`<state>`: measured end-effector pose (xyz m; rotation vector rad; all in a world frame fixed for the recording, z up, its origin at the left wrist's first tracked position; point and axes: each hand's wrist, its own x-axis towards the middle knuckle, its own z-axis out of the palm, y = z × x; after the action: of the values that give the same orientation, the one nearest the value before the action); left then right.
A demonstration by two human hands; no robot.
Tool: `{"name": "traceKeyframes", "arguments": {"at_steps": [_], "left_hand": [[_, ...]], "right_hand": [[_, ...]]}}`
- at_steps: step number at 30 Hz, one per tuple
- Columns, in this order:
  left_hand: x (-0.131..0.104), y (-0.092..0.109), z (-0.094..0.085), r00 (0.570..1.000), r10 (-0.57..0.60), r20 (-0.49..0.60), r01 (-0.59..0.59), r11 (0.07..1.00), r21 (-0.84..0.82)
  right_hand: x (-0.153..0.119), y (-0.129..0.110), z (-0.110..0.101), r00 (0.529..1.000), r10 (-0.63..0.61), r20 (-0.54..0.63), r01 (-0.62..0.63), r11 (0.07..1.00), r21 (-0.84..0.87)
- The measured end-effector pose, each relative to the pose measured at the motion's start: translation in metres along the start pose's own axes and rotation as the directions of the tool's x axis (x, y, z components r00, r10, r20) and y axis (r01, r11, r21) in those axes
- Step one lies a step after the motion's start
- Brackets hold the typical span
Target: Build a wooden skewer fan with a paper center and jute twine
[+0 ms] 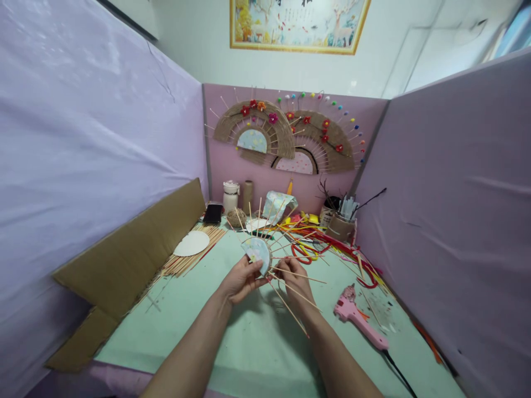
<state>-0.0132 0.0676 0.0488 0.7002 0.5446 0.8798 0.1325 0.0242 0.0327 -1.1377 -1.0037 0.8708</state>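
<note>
My left hand [244,279] grips a half-round piece covered in pale blue patterned fabric [258,254], thumb on its face. Thin wooden sticks [296,293] fan out from its curved edge, and a band of brown twine seems to run along that edge. Close to the lower sticks, my right hand [293,276] has its fingers pinched together. A thin strand seems to hang below it, but the fingers hide what they hold. Both hands are above the pale green tabletop [249,342].
A pink glue gun [359,318] with a black cord lies at right. Bundled sticks [211,237] and a white oval [191,243] lie left, beside cardboard [136,254]. Behind are a twine ball [236,217], red-handled scissors [302,254] and pipe cleaners [332,237]. Finished fans [286,130] hang on the back panel.
</note>
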Motion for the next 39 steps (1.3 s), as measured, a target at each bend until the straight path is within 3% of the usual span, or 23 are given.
{"name": "traceKeyframes", "arguments": {"at_steps": [9, 20, 28, 31, 35, 39], "left_hand": [[0.005, 0.008, -0.008, 0.994, 0.079, -0.072, -0.083, 0.995, -0.049], [0.003, 0.009, -0.014, 0.999, -0.018, -0.05, 0.014, 0.998, -0.069], [0.01, 0.009, -0.011, 0.99, 0.013, -0.138, -0.042, 0.977, -0.207], [0.013, 0.003, -0.006, 0.983, 0.011, -0.185, -0.063, 0.957, -0.281], [0.015, -0.006, 0.0, 0.986, 0.016, -0.168, -0.075, 0.935, -0.347], [0.018, -0.008, 0.001, 0.984, 0.034, -0.173, -0.101, 0.913, -0.396]], "right_hand": [[0.002, -0.004, -0.002, 0.993, 0.094, 0.073, -0.101, 0.99, 0.102], [0.003, -0.005, -0.003, 0.992, 0.112, 0.051, -0.116, 0.99, 0.083], [0.013, 0.011, -0.001, 0.999, 0.043, -0.011, -0.042, 0.999, 0.017], [0.009, 0.012, 0.004, 0.998, -0.011, 0.065, 0.014, 0.999, -0.04], [0.002, 0.012, 0.011, 0.984, -0.085, 0.159, 0.094, 0.994, -0.047], [0.002, 0.012, 0.014, 0.984, -0.058, 0.166, 0.057, 0.998, 0.01]]}}
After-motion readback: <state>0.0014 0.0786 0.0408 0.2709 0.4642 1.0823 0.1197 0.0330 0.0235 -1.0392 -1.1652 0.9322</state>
